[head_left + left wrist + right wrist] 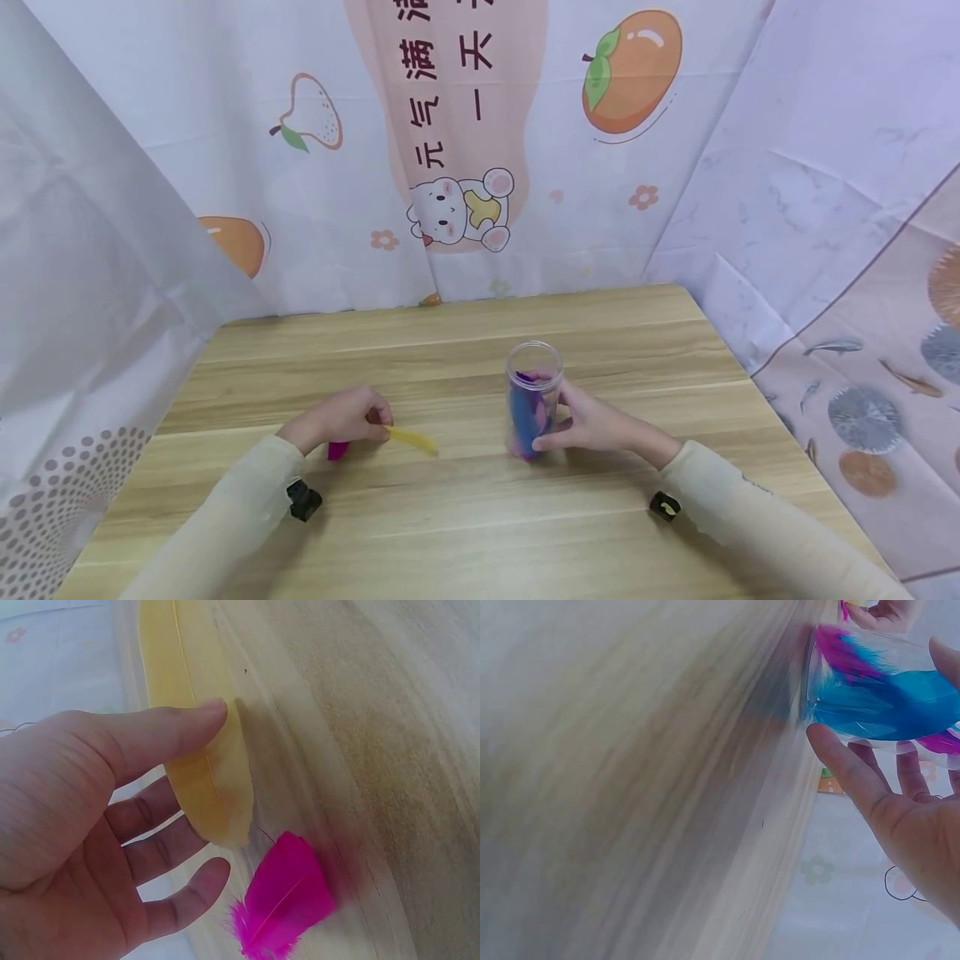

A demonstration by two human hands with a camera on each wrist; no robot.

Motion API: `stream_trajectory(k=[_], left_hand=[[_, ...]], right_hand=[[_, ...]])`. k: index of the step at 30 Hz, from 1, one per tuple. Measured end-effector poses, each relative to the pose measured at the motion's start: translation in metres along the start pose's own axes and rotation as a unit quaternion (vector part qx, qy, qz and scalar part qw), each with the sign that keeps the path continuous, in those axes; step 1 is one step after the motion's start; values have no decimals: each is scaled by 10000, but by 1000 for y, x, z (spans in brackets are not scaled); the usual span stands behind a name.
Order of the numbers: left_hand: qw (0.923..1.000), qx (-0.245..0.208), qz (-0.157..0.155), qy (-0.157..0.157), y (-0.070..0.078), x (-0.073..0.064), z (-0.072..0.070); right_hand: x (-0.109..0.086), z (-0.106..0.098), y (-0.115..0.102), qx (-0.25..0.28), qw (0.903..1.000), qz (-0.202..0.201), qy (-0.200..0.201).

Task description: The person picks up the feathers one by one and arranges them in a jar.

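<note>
A yellow feather (199, 772) is pinched between the thumb and fingers of my left hand (350, 417), its far end pointing right over the table in the head view. Just below that hand lies a magenta feather (289, 896) on the wood. My right hand (592, 423) grips a clear, open-topped jar (534, 354) that stands upright, thumb on the near side and fingers round the back. Inside the jar are blue feathers (885, 705) along with pink and purple ones, seen through its wall.
The wood-grain table (465, 517) carries the jar right of its middle. A white printed curtain (330, 208) hangs behind the far edge, with more cloth at both sides. Black wrist mounts (303, 500) sit at both sleeve cuffs.
</note>
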State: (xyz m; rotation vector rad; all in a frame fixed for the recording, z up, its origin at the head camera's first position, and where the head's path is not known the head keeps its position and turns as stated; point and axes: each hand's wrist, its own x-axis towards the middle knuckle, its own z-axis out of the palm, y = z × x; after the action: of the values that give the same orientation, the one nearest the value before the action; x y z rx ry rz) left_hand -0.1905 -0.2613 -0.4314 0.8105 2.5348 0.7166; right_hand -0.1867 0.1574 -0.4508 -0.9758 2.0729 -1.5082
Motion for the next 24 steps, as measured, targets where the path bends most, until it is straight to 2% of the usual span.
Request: stream_trajectory(k=[14, 24], left_hand=[[9998, -171, -69, 70, 5, 2, -3], [9992, -382, 12, 77, 5, 3, -1]], right_hand=[[1, -1, -1, 21, 10000, 87, -3], [1, -1, -1, 57, 9999, 95, -17]])
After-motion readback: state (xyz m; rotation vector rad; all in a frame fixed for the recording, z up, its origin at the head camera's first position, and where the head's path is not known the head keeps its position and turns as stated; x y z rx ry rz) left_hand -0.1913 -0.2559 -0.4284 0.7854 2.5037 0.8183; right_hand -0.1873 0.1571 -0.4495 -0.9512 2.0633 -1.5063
